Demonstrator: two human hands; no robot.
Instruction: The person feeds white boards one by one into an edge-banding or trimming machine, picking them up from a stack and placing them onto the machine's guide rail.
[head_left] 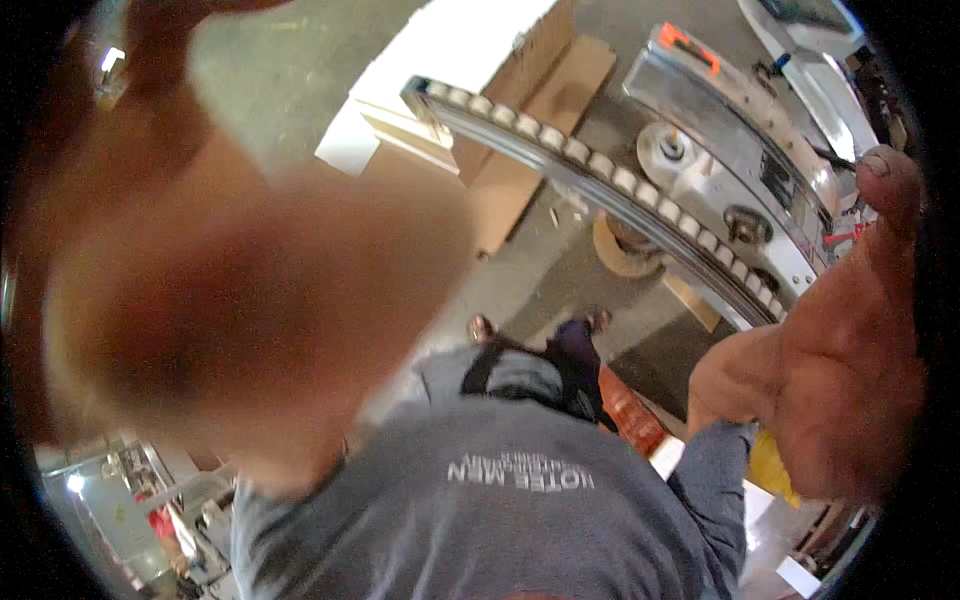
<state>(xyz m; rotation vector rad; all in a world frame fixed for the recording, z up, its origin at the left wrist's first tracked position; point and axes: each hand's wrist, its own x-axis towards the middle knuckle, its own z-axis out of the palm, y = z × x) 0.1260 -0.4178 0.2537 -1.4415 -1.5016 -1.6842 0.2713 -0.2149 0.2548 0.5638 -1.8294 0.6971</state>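
Observation:
Very close and badly blurred, my left hand (270,290) fills much of the left side. Its fingers run off toward the upper left rim, and what they touch, if anything, cannot be made out. At the right edge my right hand (835,370) is raised, palm side showing. One digit stretches upward there and the other fingers are cut off by the dark rim; nothing shows in the visible part of the palm. Past this hand lies a rail with a row of white rollers (625,181). Both arms are lifted beside my grey shirt (480,530).
A metal-sided machine (705,85) with a round white spool (668,150) stands beyond the roller rail. Large cardboard pieces (545,140) and a white panel (455,40) are farther left. A ring-shaped brown roll (620,250) is under the rail. My feet stand on grey floor (520,265).

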